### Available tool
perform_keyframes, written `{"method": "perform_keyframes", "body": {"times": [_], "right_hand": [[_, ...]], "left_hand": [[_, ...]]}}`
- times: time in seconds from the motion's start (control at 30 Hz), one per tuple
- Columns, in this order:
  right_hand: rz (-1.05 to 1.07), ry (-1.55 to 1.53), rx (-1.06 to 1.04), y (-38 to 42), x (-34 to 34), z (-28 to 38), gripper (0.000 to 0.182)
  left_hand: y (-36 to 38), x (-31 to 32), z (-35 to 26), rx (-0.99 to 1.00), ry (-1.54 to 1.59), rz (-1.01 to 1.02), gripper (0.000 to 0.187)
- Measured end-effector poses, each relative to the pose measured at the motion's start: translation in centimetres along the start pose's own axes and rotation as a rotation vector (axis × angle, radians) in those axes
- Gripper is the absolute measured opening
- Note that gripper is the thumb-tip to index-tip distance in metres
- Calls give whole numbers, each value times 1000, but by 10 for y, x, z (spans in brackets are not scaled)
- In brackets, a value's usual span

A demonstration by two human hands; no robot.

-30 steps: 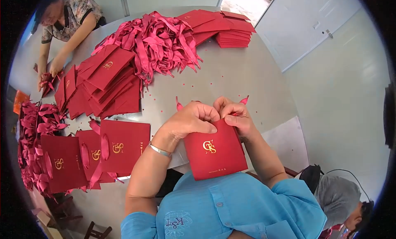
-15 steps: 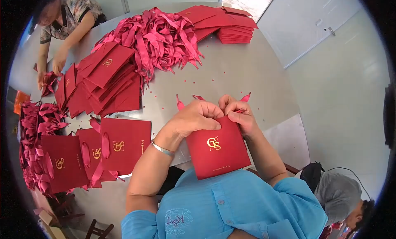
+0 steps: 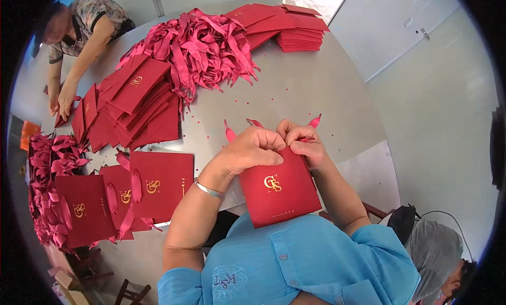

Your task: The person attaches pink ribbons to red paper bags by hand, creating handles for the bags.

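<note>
A dark red paper bag (image 3: 284,197) with a gold letter logo is in front of my chest, its top edge at my fingers. My left hand (image 3: 250,153) is closed on the bag's upper left, thumb lying across its front. At the top right corner my right hand (image 3: 307,147) is closed in a pinch, a bit of pink ribbon (image 3: 315,120) showing between and beyond its fingers. More ribbon ends (image 3: 229,132) stick out past my left hand. The bag's back and the exact pinch point are hidden.
Finished-looking bags with ribbon handles (image 3: 161,184) lie at left. Behind are a stack of red bags (image 3: 139,102), a heap of pink ribbons (image 3: 203,49) and another bag stack (image 3: 300,39). A co-worker (image 3: 84,36) handles red material at upper left; another person (image 3: 437,247) sits lower right.
My hands and the bag stay almost in place, with only a slight shift of the fingers. The co-worker's hands at upper left have moved a little down and left.
</note>
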State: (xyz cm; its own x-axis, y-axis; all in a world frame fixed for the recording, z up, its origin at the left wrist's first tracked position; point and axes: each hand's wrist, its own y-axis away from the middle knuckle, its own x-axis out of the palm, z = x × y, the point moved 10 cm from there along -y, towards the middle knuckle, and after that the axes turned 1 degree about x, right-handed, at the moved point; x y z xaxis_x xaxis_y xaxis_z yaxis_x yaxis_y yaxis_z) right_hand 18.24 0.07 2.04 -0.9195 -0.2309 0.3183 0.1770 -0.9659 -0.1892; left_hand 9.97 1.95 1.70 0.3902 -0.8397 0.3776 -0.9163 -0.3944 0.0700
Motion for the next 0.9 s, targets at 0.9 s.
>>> {"method": "perform_keyframes", "body": {"times": [0.9], "right_hand": [[-6, -126, 26, 2, 0, 0, 13]], "left_hand": [[1, 4, -3, 11, 27, 10, 12]]}}
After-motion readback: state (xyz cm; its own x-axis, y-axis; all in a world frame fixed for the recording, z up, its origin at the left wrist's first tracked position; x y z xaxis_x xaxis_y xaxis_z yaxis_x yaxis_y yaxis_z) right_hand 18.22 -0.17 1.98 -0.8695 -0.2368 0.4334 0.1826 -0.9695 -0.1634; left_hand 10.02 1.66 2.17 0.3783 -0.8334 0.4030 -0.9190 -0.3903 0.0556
